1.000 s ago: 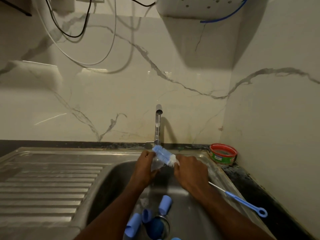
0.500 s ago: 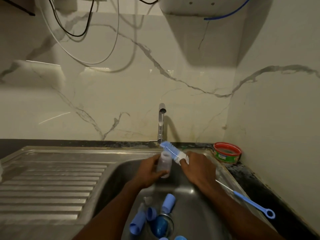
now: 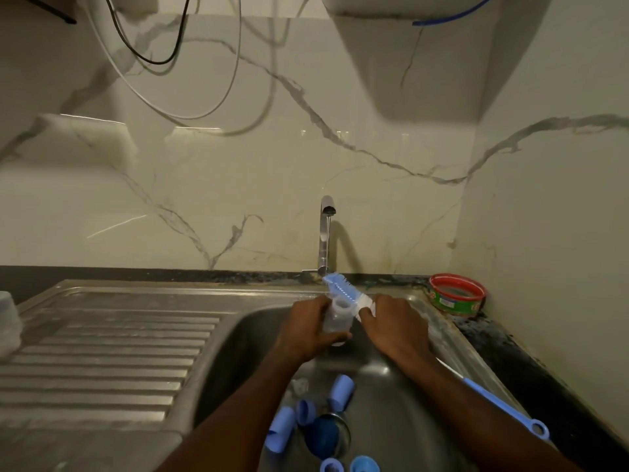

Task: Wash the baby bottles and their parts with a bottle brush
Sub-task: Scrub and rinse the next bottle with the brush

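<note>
Head view showed the left hand [image 3: 308, 330] wrapped around a small clear plastic baby bottle [image 3: 337, 318], held upright over the stainless steel sink basin [image 3: 391, 386] just below the chrome tap [image 3: 325, 233], which ran a thin stream. The right hand [image 3: 396, 327] had its grip closed on the blue-bristled bottle brush [image 3: 343, 290] near the white collar, bristles angled up beside the bottle's mouth, the long blue handle trailing back along the forearm. Light blue caps and rings [image 3: 341, 391] lay on the basin floor near the drain. A red-rimmed round tin [image 3: 456, 296] sat on the dark surface at the corner.
</note>
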`<action>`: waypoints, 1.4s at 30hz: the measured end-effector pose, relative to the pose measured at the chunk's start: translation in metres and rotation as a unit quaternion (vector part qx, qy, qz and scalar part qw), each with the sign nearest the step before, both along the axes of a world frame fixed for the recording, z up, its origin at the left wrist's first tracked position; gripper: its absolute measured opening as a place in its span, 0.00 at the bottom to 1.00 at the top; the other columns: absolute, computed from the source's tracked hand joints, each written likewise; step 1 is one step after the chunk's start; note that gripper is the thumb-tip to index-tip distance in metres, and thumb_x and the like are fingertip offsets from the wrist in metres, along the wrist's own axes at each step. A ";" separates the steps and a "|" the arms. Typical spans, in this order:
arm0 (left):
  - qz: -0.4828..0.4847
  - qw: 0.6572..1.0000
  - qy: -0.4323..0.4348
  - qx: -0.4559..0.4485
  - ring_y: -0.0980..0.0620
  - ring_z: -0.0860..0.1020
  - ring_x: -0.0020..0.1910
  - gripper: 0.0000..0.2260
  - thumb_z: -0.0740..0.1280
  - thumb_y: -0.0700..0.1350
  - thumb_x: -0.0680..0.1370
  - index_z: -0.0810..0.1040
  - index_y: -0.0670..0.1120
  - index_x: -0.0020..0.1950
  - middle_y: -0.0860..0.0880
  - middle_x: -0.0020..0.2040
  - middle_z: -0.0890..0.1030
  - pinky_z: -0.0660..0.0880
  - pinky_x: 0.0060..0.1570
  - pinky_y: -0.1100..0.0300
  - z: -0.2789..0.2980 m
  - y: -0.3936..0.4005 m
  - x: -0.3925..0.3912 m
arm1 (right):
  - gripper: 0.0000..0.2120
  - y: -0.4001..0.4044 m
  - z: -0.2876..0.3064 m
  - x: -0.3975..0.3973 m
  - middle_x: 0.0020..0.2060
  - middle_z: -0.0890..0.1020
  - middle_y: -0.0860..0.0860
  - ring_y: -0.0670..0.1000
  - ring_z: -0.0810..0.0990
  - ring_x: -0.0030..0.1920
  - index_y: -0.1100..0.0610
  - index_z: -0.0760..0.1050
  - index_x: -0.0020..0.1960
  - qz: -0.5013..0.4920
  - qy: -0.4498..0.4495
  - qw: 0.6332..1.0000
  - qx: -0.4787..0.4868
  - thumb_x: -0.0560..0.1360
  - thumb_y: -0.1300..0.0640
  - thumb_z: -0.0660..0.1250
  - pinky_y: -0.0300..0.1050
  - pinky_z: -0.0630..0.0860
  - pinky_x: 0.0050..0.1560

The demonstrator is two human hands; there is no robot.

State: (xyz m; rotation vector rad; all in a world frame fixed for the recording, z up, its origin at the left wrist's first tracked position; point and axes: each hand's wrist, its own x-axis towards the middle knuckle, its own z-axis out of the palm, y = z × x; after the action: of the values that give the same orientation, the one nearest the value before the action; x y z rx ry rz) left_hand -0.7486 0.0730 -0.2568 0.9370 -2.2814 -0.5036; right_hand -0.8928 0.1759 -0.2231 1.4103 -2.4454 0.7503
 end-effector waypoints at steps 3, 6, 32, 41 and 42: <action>0.020 0.999 0.023 -0.018 0.57 0.78 0.56 0.25 0.79 0.58 0.69 0.74 0.53 0.61 0.54 0.59 0.80 0.77 0.57 0.59 0.000 0.000 -0.001 | 0.20 -0.001 0.004 0.003 0.58 0.81 0.52 0.50 0.80 0.52 0.52 0.74 0.68 0.008 -0.017 1.000 -0.001 0.81 0.42 0.62 0.41 0.69 0.44; 0.079 0.995 0.058 -0.010 0.55 0.77 0.50 0.24 0.79 0.58 0.69 0.73 0.52 0.56 0.52 0.53 0.79 0.78 0.54 0.56 0.000 -0.008 0.004 | 0.19 0.004 0.000 0.007 0.55 0.82 0.51 0.49 0.76 0.46 0.51 0.75 0.65 0.018 -0.015 0.999 0.022 0.81 0.41 0.61 0.42 0.68 0.42; 0.171 0.982 0.006 -0.086 0.55 0.74 0.50 0.28 0.77 0.64 0.69 0.70 0.53 0.60 0.52 0.56 0.75 0.73 0.49 0.60 -0.004 0.003 -0.010 | 0.09 0.004 0.015 0.012 0.30 0.73 0.54 0.44 0.67 0.20 0.65 0.73 0.50 0.117 -0.656 0.745 -0.039 0.83 0.62 0.57 0.34 0.58 0.17; 0.154 0.982 -0.028 -0.106 0.53 0.76 0.54 0.33 0.75 0.67 0.69 0.70 0.52 0.65 0.51 0.60 0.75 0.71 0.50 0.60 0.000 0.010 -0.017 | 0.08 -0.006 0.007 0.010 0.34 0.77 0.59 0.47 0.74 0.21 0.69 0.73 0.52 0.133 -0.717 0.671 -0.134 0.83 0.64 0.58 0.33 0.63 0.17; 0.150 0.985 -0.026 -0.085 0.53 0.75 0.54 0.32 0.75 0.66 0.69 0.70 0.52 0.66 0.50 0.61 0.75 0.72 0.51 0.60 0.002 0.009 -0.018 | 0.08 -0.006 0.008 0.008 0.34 0.77 0.60 0.47 0.74 0.21 0.69 0.73 0.53 0.133 -0.722 0.665 -0.139 0.83 0.64 0.58 0.33 0.63 0.16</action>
State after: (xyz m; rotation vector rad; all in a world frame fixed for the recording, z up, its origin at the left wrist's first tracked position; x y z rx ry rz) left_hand -0.7669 0.0820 -0.2550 1.1906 -2.1371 -0.1528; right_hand -0.8843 0.1700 -0.2153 1.1069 -2.5636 3.1054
